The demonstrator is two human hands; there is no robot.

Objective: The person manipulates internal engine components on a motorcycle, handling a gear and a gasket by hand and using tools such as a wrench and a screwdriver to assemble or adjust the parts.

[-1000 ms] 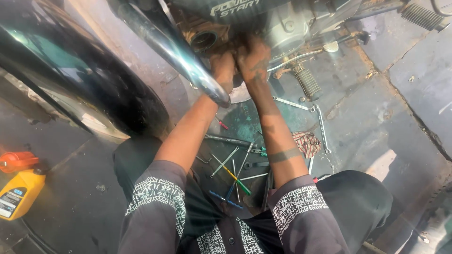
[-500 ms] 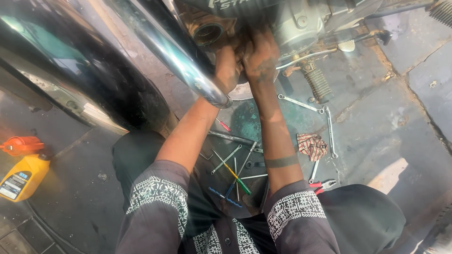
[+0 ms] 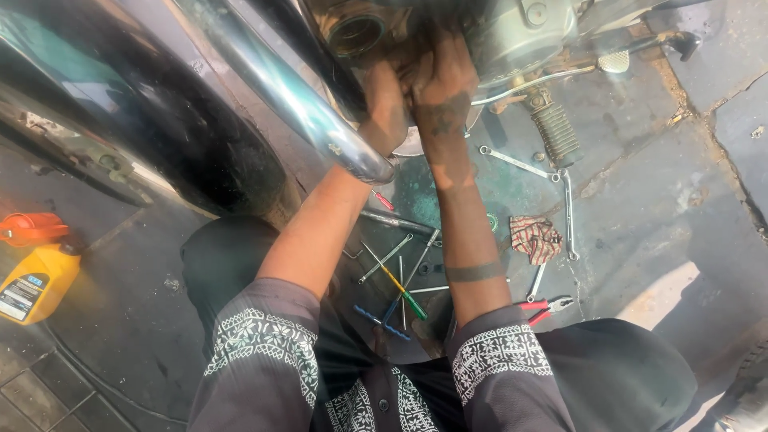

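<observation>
- Both hands are raised to the underside of a motorcycle engine (image 3: 512,32) at twelve o'clock in the view, working close together.
- The left hand (image 3: 382,108) is curled against the dark, greasy bottom of the engine case, just behind the chrome exhaust pipe (image 3: 280,88); whether it grips a part or only presses is not clear.
- The right hand (image 3: 440,80) is also closed up against the case, touching the left; what it holds, if anything, is hidden by grime and shadow.
- An open round port (image 3: 354,32) shows in the case at eleven o'clock from the hands, which suggests something there is already off or drained; I judge the job to be midway, with the hands busy on the engine's underside and nothing yet refitted.
- On the ground at six o'clock from the hands lie loose tools: spanners (image 3: 520,162), a yellow-and-green screwdriver (image 3: 396,282), red-handled pliers (image 3: 544,306) and a patterned rag (image 3: 534,238) at four o'clock.
- A yellow oil jug (image 3: 36,280) with an orange funnel (image 3: 32,228) stands well apart at eight o'clock, untouched, so filling appears to be left to do.
- The rear tyre (image 3: 160,136) fills ten o'clock.
</observation>
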